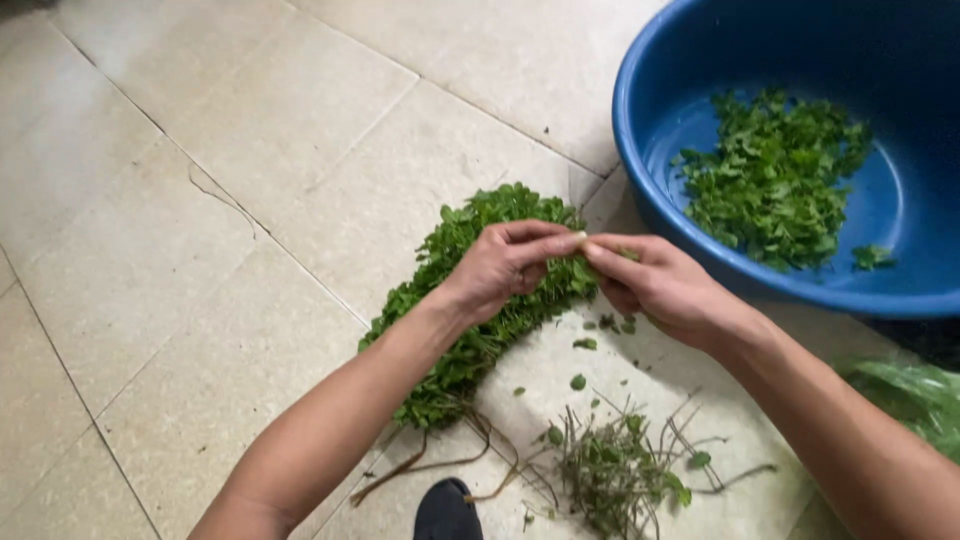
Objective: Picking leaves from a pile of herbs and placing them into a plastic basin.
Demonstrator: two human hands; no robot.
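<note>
My left hand (508, 266) and my right hand (650, 285) meet fingertip to fingertip over a long heap of green leafy herbs (470, 330) lying on the tiled floor. Both pinch a small sprig of the herbs (580, 272) between them. Up at the right stands a big blue plastic basin (680, 60) with a pile of plucked green leaves (775, 180) inside.
A small pile of bare stems and roots (610, 465) lies on the floor near the bottom, with loose leaves around it. A dark shoe tip (447, 510) shows at the bottom edge. A green plastic bag (915, 395) lies at the right. Beige tiles (200, 250) stretch to the left.
</note>
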